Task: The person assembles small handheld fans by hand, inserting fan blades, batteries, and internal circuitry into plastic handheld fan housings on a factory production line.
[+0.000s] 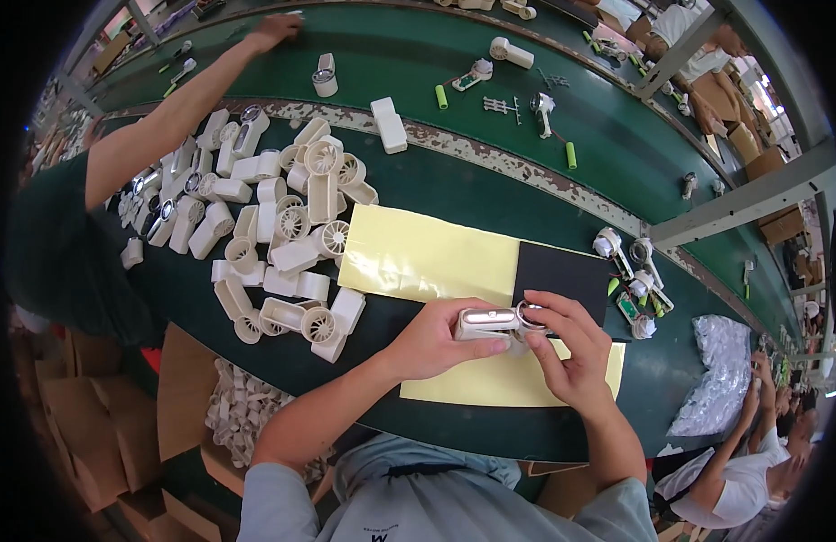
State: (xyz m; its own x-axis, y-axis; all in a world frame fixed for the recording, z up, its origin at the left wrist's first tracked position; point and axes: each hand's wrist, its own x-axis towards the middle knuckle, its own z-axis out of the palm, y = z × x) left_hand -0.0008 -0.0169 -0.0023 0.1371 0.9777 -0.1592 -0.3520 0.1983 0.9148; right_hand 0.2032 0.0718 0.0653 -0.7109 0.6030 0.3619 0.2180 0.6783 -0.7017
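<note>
Both my hands are on a small white handheld fan (487, 320) with a silvery strip along its body. My left hand (436, 341) wraps round the body end, thumb along the near side. At the other end, the fingers of my right hand (569, 350) pinch the round head, whose ring partly shows between them. The fan is held above yellow sheets (427, 255) and a black sheet (562, 275) on the green table. To the left lies a heap of white fan housings (291, 219), some with spoked round grilles.
Fan assemblies with green cells (636, 278) lie at the right, near a clear plastic bag (714, 370). Beyond a worn metal rail runs a green conveyor (391, 68) carrying parts. A co-worker's arm (187, 122) reaches over from the left. A carton of white pieces (242, 406) stands below.
</note>
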